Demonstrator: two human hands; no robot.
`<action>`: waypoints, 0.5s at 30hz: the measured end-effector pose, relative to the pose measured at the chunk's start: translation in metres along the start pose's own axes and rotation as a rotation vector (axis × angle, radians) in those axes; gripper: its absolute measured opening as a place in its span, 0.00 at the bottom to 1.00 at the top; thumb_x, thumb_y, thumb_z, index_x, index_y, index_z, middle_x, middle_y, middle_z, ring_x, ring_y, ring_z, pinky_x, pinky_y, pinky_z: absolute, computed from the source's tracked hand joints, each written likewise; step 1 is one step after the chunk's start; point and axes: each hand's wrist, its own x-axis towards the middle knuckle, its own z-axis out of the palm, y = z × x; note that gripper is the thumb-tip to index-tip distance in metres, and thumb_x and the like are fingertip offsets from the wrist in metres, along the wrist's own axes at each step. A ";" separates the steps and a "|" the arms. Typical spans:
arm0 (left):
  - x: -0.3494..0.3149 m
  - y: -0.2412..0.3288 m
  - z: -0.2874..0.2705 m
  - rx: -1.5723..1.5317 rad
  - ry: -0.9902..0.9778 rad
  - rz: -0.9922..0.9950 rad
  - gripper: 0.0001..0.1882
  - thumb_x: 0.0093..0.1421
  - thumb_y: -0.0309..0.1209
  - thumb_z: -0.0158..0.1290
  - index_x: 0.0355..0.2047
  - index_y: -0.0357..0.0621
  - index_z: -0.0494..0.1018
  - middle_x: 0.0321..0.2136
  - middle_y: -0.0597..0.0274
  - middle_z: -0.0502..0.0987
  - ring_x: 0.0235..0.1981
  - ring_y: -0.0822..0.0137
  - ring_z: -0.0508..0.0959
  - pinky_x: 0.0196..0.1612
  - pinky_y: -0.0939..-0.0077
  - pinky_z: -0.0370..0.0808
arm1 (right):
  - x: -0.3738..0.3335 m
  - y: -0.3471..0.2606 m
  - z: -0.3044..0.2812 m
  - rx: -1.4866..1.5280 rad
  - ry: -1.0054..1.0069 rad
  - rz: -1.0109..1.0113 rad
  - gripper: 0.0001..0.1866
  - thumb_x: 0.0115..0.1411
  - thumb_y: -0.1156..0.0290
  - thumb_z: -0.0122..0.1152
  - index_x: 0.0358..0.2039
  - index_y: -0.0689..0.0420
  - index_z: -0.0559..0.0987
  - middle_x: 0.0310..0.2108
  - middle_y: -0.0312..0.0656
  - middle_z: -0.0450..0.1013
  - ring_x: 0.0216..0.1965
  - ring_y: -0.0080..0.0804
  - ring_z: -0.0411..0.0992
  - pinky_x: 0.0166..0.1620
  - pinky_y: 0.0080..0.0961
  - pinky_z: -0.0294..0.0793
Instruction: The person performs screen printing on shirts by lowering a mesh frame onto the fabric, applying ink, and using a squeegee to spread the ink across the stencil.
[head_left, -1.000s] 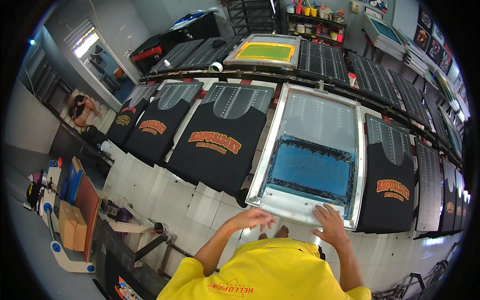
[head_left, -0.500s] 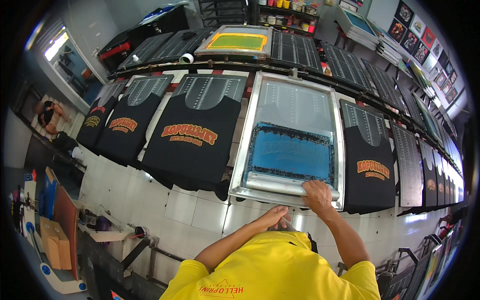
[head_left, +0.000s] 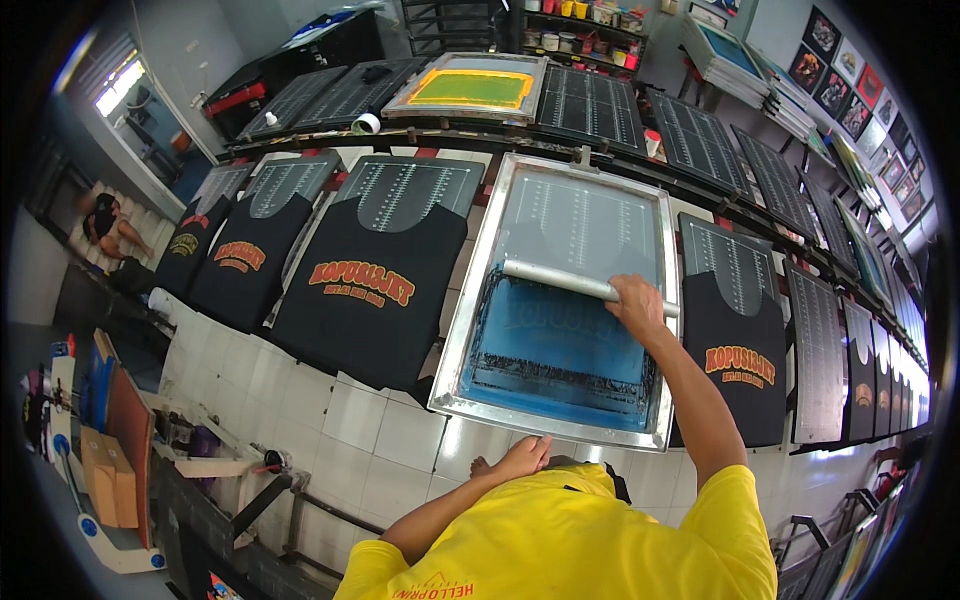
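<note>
My right hand (head_left: 637,305) is closed around the right part of a long silver squeegee (head_left: 560,280). The squeegee lies across a silver-framed printing screen (head_left: 548,426), at the upper edge of its blue stencil area (head_left: 560,345). Dark ink smears streak the lower part of the blue. Through the grey upper mesh a marked platen shows faintly. My left hand (head_left: 524,457) is held at my waist, below the screen's near edge. Its fingers are curled together and nothing shows in them.
Black shirts with red and yellow lettering lie on platens to the left (head_left: 365,285) and right (head_left: 740,360). Behind stands another row of platens, with a yellow-and-green screen (head_left: 470,88) on it. Stacked screens (head_left: 725,60) are far right. A person (head_left: 105,222) sits at far left.
My right hand has pushed the squeegee from the screen's near end up to the top of the blue area. My left hand has drawn back slightly, and the view has shifted.
</note>
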 end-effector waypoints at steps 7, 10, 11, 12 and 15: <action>0.003 -0.006 -0.001 -0.042 -0.015 0.010 0.31 0.69 0.50 0.33 0.15 0.42 0.63 0.13 0.65 0.65 0.18 0.69 0.64 0.28 0.74 0.64 | 0.017 0.008 0.003 -0.023 -0.091 -0.016 0.13 0.44 0.68 0.69 0.31 0.55 0.76 0.30 0.42 0.74 0.38 0.45 0.72 0.40 0.41 0.73; 0.006 -0.014 -0.001 -0.045 -0.015 -0.017 0.32 0.69 0.51 0.33 0.14 0.42 0.63 0.13 0.65 0.65 0.18 0.69 0.64 0.29 0.73 0.65 | 0.008 -0.002 -0.004 -0.050 -0.176 -0.025 0.13 0.44 0.67 0.69 0.30 0.54 0.76 0.31 0.41 0.75 0.38 0.43 0.72 0.40 0.40 0.73; 0.007 -0.015 -0.002 -0.053 -0.012 -0.029 0.32 0.69 0.51 0.33 0.14 0.42 0.63 0.13 0.65 0.64 0.18 0.69 0.64 0.29 0.73 0.65 | -0.005 -0.009 -0.004 -0.046 -0.182 -0.034 0.13 0.44 0.67 0.69 0.30 0.54 0.76 0.31 0.40 0.75 0.38 0.42 0.72 0.41 0.39 0.74; 0.008 -0.016 -0.001 -0.058 -0.020 -0.031 0.32 0.69 0.51 0.33 0.14 0.42 0.63 0.13 0.65 0.64 0.18 0.69 0.64 0.29 0.72 0.64 | -0.023 -0.015 -0.002 -0.044 -0.192 -0.039 0.13 0.44 0.67 0.69 0.29 0.54 0.76 0.31 0.40 0.75 0.38 0.42 0.72 0.41 0.39 0.74; 0.010 -0.019 -0.005 -0.066 -0.031 -0.042 0.32 0.69 0.51 0.33 0.14 0.42 0.63 0.13 0.66 0.64 0.18 0.70 0.64 0.28 0.73 0.64 | -0.076 -0.042 -0.001 -0.025 -0.139 -0.096 0.13 0.41 0.68 0.70 0.27 0.53 0.76 0.29 0.38 0.73 0.36 0.38 0.72 0.38 0.35 0.74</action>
